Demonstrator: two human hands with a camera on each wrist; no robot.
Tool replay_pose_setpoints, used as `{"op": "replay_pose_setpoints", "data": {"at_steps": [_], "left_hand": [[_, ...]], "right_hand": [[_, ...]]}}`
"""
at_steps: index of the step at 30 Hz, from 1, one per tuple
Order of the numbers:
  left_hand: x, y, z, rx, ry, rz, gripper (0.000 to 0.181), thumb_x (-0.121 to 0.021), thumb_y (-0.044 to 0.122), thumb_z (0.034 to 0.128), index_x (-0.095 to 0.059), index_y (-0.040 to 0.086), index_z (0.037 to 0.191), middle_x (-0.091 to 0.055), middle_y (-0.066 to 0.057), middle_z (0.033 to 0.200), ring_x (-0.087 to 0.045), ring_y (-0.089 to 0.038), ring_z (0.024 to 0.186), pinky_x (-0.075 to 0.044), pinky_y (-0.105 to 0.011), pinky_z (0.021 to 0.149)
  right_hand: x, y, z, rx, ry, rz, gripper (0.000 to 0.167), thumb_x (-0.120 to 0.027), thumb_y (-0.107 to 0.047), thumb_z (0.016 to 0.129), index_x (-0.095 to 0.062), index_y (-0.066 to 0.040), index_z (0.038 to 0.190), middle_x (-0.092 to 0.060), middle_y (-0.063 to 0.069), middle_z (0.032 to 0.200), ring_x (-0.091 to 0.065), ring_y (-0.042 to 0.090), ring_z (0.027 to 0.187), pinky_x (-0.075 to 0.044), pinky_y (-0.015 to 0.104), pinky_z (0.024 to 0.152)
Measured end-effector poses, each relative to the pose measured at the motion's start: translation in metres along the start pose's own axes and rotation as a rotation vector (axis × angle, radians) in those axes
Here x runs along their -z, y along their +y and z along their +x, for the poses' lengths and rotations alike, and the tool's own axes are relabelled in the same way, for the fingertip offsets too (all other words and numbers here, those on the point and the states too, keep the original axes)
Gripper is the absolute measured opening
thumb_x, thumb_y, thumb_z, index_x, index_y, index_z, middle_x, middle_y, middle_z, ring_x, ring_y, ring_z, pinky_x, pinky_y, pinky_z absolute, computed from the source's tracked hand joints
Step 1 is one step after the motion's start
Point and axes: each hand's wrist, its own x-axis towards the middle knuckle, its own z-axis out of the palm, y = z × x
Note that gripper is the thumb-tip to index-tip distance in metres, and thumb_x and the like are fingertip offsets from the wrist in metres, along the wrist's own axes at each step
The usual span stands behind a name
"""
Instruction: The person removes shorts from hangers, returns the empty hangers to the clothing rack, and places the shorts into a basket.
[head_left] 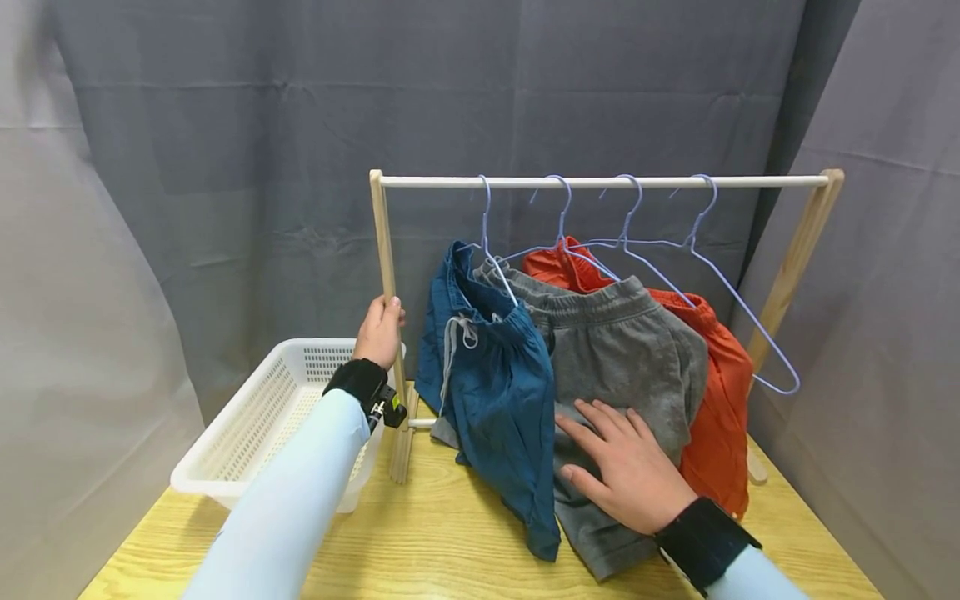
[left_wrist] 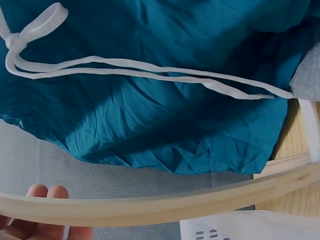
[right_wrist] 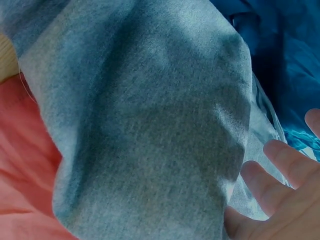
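Observation:
My left hand (head_left: 378, 335) grips the left wooden post (head_left: 383, 237) of a clothes rack; in the left wrist view its fingertips (left_wrist: 58, 191) show behind the post. My right hand (head_left: 628, 473) lies with straight, spread fingers against the front of grey shorts (head_left: 611, 350). To the left of it hang blue shorts (head_left: 498, 379) with a tied white drawstring (left_wrist: 125, 68). Orange-red shorts (head_left: 726, 375) are partly hidden behind the grey pair. Several lavender hangers (head_left: 486, 218) hook over the rack's white rail (head_left: 600, 182).
A white perforated plastic basket (head_left: 197, 482) stands left of the rack on the wooden table (head_left: 427, 542). The right post (head_left: 798, 250) rises near the grey side curtain (head_left: 885, 333). One hanger's lower right corner (head_left: 791, 385) sticks out towards that post.

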Motion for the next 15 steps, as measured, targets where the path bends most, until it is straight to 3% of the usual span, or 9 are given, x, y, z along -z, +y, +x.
{"op": "replay_pose_setpoints", "data": {"at_steps": [10, 15], "left_hand": [[-0.0046, -0.0003, 0.0039, 0.049, 0.002, -0.072, 0.056, -0.029, 0.047, 0.1101, -0.040, 0.007, 0.148, -0.060, -0.019, 0.131, -0.057, -0.033, 0.125, -0.036, -0.047, 0.111], [-0.0097, -0.0053, 0.0073, 0.040, 0.015, -0.121, 0.057, -0.026, 0.049, 0.1100, -0.044, 0.004, 0.141, -0.062, -0.021, 0.126, -0.061, -0.033, 0.120, -0.039, -0.047, 0.108]], "right_hand": [[-0.0009, -0.0012, -0.0011, 0.003, 0.002, 0.002, 0.069, -0.039, -0.070, 0.099, -0.047, -0.027, 0.153, -0.041, 0.009, 0.157, -0.035, 0.036, 0.144, -0.023, 0.069, 0.111], [-0.0010, -0.0020, -0.0005, -0.003, -0.001, 0.007, 0.070, -0.039, -0.071, 0.098, -0.048, -0.027, 0.152, -0.041, 0.010, 0.157, -0.034, 0.035, 0.144, -0.022, 0.069, 0.111]]}}
